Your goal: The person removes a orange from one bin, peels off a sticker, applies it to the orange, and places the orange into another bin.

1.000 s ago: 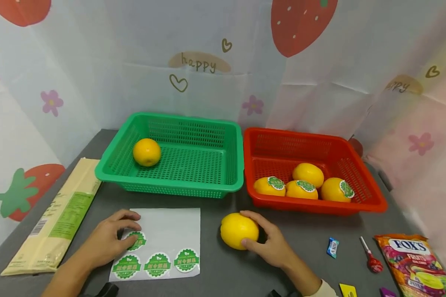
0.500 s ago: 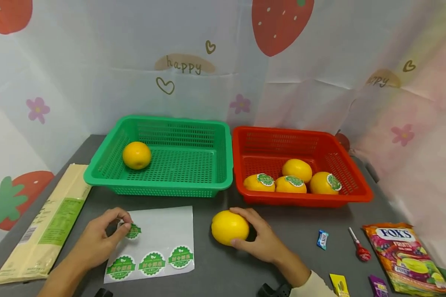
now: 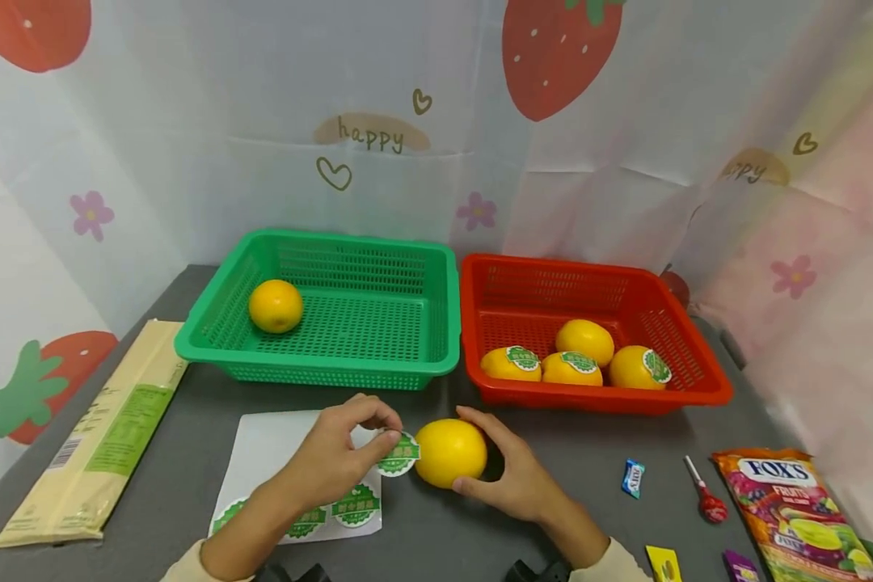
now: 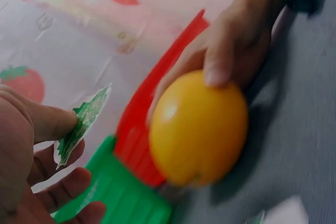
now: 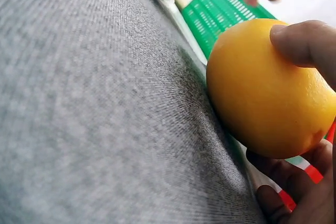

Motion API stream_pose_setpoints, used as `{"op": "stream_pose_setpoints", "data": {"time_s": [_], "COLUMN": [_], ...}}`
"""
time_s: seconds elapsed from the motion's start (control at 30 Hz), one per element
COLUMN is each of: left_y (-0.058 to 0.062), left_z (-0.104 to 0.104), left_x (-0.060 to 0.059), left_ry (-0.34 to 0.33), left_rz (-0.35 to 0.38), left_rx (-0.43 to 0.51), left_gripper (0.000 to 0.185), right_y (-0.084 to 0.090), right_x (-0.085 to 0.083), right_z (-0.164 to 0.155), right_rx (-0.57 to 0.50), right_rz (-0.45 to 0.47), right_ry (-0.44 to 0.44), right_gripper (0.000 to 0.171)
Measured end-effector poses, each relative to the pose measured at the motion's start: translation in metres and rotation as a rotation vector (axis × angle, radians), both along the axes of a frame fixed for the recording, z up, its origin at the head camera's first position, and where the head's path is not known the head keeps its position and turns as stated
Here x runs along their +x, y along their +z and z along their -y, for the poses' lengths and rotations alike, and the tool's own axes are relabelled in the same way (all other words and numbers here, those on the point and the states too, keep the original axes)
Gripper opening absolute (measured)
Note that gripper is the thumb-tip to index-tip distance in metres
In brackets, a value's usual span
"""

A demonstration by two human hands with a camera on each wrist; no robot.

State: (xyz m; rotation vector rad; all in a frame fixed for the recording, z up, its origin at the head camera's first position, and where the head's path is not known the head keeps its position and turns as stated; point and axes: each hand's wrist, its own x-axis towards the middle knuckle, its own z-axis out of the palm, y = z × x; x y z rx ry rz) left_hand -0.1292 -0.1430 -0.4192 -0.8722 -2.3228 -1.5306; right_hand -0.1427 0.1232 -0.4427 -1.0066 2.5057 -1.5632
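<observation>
Left hand [image 3: 335, 457] pinches a round green sticker [image 3: 398, 454] between thumb and fingers, holding it just left of the orange [image 3: 450, 452], close to touching. Left wrist view: sticker is off the sheet, edge-on, a gap visible between it and the fruit.

Right hand [image 3: 512, 477] grips that orange from the right, fingers wrapped over far side and thumb on the near side. Orange sits on the grey desk [image 3: 567, 501], near centre, in front of the gap between the two baskets.

Sticker sheet [image 3: 269, 440] lies flat on the desk under the left forearm; green stickers show along its near edge.

Green basket [image 3: 378, 372] far left holds one plain orange [image 3: 276, 305] in its left part. Red basket [image 3: 596, 396] far right, touching the green one, holds four oranges [image 3: 584, 356] clustered near its front wall; three show green labels.

Long pale packet [image 3: 94, 440] at left desk edge. Near right: small blue candy [image 3: 631, 478], red lollipop [image 3: 706, 497], candy bag [image 3: 796, 509].
</observation>
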Motion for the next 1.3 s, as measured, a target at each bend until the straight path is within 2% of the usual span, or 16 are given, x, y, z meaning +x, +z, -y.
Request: {"op": "stream_pose_setpoints", "data": {"time_s": [0.2,0.33,0.47,0.77,1.0,1.1,1.17,1.23,1.3], "left_y": [-0.004,-0.004,-0.005,-0.018,-0.027,-0.03,-0.032,-0.034,-0.035], "left_z": [-0.035,-0.052,-0.064,-0.076,-0.082,-0.084,-0.084,-0.083,-0.08], "left_x": [-0.011,-0.017,-0.019,-0.018,-0.014,-0.014,-0.013,-0.012,-0.012], "left_ry": [-0.042,-0.038,-0.007,0.098,0.182,0.211,0.235,0.235,0.209], "left_rz": [0.051,0.029,-0.004,-0.078,-0.155,-0.168,-0.155,-0.161,-0.185], "left_rx": [-0.007,-0.027,-0.048,-0.07,-0.06,-0.032,-0.022,-0.005,0.006], "left_gripper": [0.003,0.003,0.005,0.008,0.012,0.012,0.02,0.029,0.033], "right_y": [-0.002,-0.003,-0.002,-0.003,-0.032,-0.026,-0.025,-0.024,-0.033], "right_x": [0.0,-0.001,-0.001,-0.001,-0.016,-0.013,-0.012,-0.012,-0.017], "right_z": [0.001,0.0,0.001,0.001,-0.005,-0.005,-0.005,-0.004,-0.006], "right_rx": [-0.006,-0.014,-0.021,-0.026,-0.017,-0.022,-0.02,-0.011,-0.01], "right_rz": [-0.015,-0.033,-0.05,-0.066,-0.054,-0.048,-0.057,-0.066,-0.076], "right_ry": [0.007,0.012,0.015,0.016,0.016,0.015,0.017,0.016,0.026], "right_gripper": [0.075,0.073,0.072,0.071,0.075,0.074,0.073,0.072,0.073]}}
